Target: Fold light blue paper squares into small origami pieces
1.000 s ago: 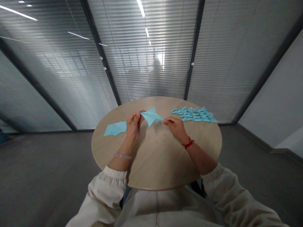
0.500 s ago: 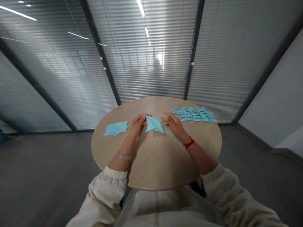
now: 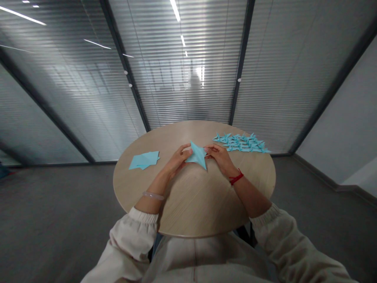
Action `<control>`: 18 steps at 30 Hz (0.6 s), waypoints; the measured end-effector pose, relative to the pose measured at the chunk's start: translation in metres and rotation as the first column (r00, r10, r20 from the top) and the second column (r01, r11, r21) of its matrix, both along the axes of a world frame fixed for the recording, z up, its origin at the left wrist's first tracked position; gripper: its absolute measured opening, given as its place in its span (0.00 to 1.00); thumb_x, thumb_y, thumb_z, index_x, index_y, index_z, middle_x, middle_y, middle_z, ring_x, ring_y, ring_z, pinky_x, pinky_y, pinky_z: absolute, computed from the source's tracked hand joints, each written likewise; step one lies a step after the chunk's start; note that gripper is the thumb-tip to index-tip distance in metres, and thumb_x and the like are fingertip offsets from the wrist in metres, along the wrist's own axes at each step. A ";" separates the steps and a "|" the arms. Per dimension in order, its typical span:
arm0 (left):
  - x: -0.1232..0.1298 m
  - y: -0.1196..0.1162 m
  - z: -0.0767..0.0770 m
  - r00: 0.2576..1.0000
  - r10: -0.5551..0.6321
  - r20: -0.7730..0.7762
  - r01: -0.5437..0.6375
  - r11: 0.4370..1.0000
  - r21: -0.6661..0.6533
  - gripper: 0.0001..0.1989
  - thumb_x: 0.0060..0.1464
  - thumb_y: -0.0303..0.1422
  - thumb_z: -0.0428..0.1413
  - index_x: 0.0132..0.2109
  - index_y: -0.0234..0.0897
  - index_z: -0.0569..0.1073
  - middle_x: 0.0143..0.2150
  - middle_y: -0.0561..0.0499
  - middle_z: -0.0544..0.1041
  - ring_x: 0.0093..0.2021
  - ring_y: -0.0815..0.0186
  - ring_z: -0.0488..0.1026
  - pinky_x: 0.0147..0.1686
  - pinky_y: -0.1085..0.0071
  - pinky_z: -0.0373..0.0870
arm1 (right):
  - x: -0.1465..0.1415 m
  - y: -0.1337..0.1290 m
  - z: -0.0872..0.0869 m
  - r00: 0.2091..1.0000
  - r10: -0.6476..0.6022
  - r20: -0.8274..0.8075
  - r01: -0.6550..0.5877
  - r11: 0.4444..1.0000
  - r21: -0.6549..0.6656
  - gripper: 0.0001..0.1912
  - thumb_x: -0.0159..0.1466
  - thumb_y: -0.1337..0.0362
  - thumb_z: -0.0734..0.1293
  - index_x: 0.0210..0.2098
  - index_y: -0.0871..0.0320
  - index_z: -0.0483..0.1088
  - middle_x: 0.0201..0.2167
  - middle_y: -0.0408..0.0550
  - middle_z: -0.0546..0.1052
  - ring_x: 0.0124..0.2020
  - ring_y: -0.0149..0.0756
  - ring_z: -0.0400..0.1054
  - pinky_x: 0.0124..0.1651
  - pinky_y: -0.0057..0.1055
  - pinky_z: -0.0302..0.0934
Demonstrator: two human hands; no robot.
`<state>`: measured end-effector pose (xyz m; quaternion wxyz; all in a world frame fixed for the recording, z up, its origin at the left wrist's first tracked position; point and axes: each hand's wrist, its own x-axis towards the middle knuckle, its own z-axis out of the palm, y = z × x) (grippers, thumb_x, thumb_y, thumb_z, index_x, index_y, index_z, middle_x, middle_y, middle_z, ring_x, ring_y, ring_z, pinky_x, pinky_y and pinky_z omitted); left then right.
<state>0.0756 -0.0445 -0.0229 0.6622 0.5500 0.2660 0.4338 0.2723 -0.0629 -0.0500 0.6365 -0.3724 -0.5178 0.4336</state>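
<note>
A partly folded sheet of light-blue origami paper (image 3: 197, 155) is held between my two hands over the middle of the table, its pointed corners sticking up and down. My left hand (image 3: 178, 160) grips its left side, the thumb lying on the paper near the upper point. On the other side, my right hand (image 3: 219, 157) pinches the right edge between thumb and fingers. Part of the paper and some fingertips are hidden behind the folds.
Flat light-blue paper sheets (image 3: 144, 160) lie overlapping at the left of the round wooden table (image 3: 203, 204). Rows of folded blue paper cranes (image 3: 241, 143) stand at the back right. Behind the table is a glass wall with blinds (image 3: 188, 98).
The paper has turned and its folds now stand more pointed. My right hand, apart from it with fingers spread before, has closed on its right edge. My left hand has shifted slightly right.
</note>
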 end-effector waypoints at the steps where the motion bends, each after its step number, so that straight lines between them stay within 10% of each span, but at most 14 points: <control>1: 0.000 -0.001 -0.001 1.000 -0.012 -0.013 0.013 1.000 0.006 0.29 0.44 0.36 0.66 0.54 0.40 0.68 0.43 0.44 0.78 0.39 0.61 0.76 0.39 0.65 0.72 | 0.000 0.000 0.000 1.000 -0.005 -0.005 0.005 1.000 0.004 0.16 0.50 0.53 0.73 0.33 0.56 0.74 0.32 0.45 0.78 0.31 0.33 0.72 0.37 0.32 0.71; 18: 0.000 -0.005 0.004 0.995 -0.083 0.052 0.083 0.997 -0.003 0.22 0.44 0.29 0.65 0.49 0.37 0.73 0.41 0.46 0.79 0.37 0.64 0.76 0.39 0.70 0.72 | -0.002 -0.006 0.003 0.996 0.086 -0.012 -0.086 0.996 -0.024 0.15 0.51 0.52 0.73 0.31 0.56 0.73 0.33 0.45 0.77 0.37 0.37 0.72 0.42 0.34 0.70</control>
